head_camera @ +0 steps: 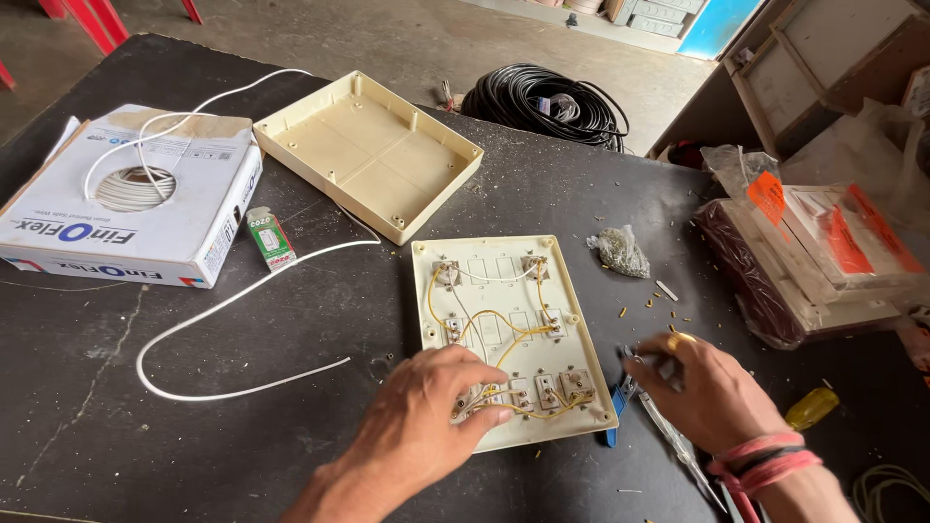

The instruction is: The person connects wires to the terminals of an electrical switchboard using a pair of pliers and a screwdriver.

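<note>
Left hand (426,412) on switch plate (504,334) – pliers (620,397) beside

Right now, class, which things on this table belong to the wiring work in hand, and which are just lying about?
In hand:
- switch plate with yellow wires, under the left hand
- blue-handled pliers at the right hand
- loose white wire

Lying about:
- cream box cover
- wire carton
- black cable coil
- small green packet
- bag of screws
- yellow-handled tool

Two hands (426,416), one switch plate (504,329)
</note>
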